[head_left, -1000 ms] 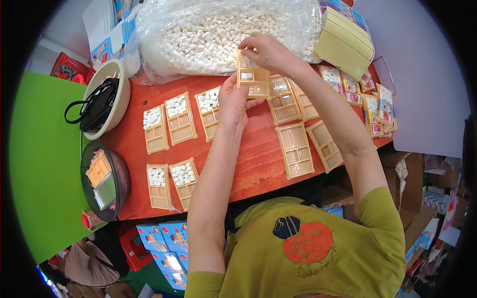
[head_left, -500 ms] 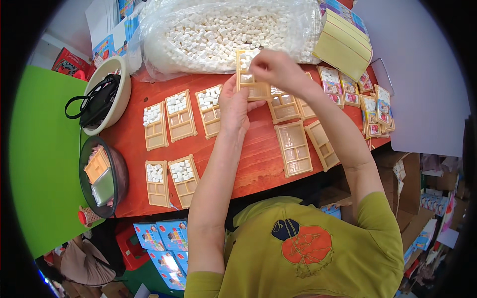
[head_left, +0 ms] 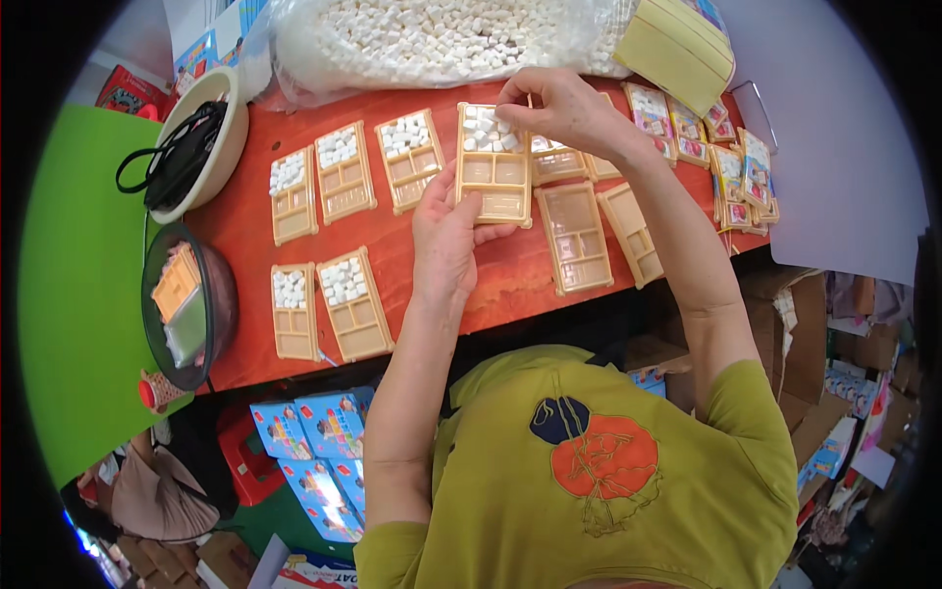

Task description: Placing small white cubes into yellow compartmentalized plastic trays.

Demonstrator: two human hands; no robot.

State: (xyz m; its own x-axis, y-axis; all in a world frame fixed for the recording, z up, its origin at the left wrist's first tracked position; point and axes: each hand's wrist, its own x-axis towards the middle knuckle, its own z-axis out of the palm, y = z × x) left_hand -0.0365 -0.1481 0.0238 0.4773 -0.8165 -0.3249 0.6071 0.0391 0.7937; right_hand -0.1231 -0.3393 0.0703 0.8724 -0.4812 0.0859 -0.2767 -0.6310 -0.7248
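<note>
A tan compartment tray (head_left: 495, 172) is gripped at its lower left by my left hand (head_left: 446, 240), thumb on the near end and fingers beneath. White marshmallow-like pieces (head_left: 486, 130) fill its large far compartment; the smaller ones look bare. Over the tray's far right corner is my right hand (head_left: 557, 106), its fingers pinched together beside the pieces. Whatever it pinches is hidden. Left of the held tray lie several similar trays (head_left: 345, 187) with white pieces in their far compartments. Bare trays (head_left: 577, 240) lie to the right, some partly behind my right arm.
A large clear bag (head_left: 422, 49) of white pieces spans the far edge of the red table (head_left: 500, 275). Packed trays (head_left: 741, 182) are piled at the right. A cream basin (head_left: 235, 123) with a black bag and a dark bowl (head_left: 221, 304) stand at the left.
The view has shifted. The held tray has come nearer and faces up more fully, showing more white pieces. My right hand has moved from over the tray's far compartment to its right corner.
</note>
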